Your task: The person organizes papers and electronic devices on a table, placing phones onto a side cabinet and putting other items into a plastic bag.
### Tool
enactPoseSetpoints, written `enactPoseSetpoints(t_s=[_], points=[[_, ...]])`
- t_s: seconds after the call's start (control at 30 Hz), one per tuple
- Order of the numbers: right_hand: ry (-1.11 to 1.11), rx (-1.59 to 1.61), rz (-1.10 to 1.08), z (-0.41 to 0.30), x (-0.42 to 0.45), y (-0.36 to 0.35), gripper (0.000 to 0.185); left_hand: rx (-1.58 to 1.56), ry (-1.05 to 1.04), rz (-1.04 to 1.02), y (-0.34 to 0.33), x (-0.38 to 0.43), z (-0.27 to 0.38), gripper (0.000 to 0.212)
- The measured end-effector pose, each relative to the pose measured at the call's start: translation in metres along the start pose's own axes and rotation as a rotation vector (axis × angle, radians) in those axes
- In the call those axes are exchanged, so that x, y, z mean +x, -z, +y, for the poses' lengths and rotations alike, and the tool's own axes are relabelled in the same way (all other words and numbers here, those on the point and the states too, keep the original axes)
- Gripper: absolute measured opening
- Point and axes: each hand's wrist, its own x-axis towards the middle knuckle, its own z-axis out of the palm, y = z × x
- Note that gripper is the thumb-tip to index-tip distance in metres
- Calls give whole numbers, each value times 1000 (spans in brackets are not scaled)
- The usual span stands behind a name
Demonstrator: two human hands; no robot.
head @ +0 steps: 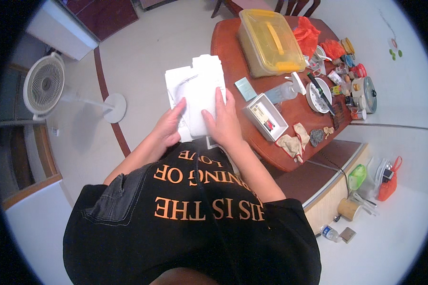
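Note:
Both hands grip a loose bundle of white papers point(203, 103) in front of my chest. My left hand point(169, 123) holds the bundle's left edge, with the thumb on top. My right hand point(224, 121) lies over its right side, fingers spread across the upper sheet. Some sheets carry printing too small or washed out to read, and the layers overlap unevenly. Right of my right hand, an open white box point(280, 130) with a printed card point(264, 117) inside stands at the table edge. Beyond it lies a small light-blue box point(245, 89).
The reddish-brown table point(230, 46) bears a yellow-lidded storage bin point(267, 39), a spray bottle point(283, 91), a white bowl point(314, 101), gloves point(292, 144) and several jars. At left stands a white floor fan point(44, 85). A plastic bottle point(330, 233) lies on a white surface, lower right.

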Motion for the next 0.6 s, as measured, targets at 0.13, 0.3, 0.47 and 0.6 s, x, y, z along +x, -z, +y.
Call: enactPoseSetpoints(t_s=[0.13, 0.3, 0.47, 0.6], points=[[-124, 248, 34, 12, 34, -9, 83, -24, 28, 57, -7, 26, 31, 64], [-336, 729, 113, 57, 99, -33, 90, 343, 72, 208, -13, 90, 81, 66], [-474, 1248, 60, 66, 164, -14, 54, 568, 144, 212, -48, 156, 139, 73], [-545, 1265, 434, 79, 199, 5, 47, 624, 87, 0, -78, 236, 180, 71]])
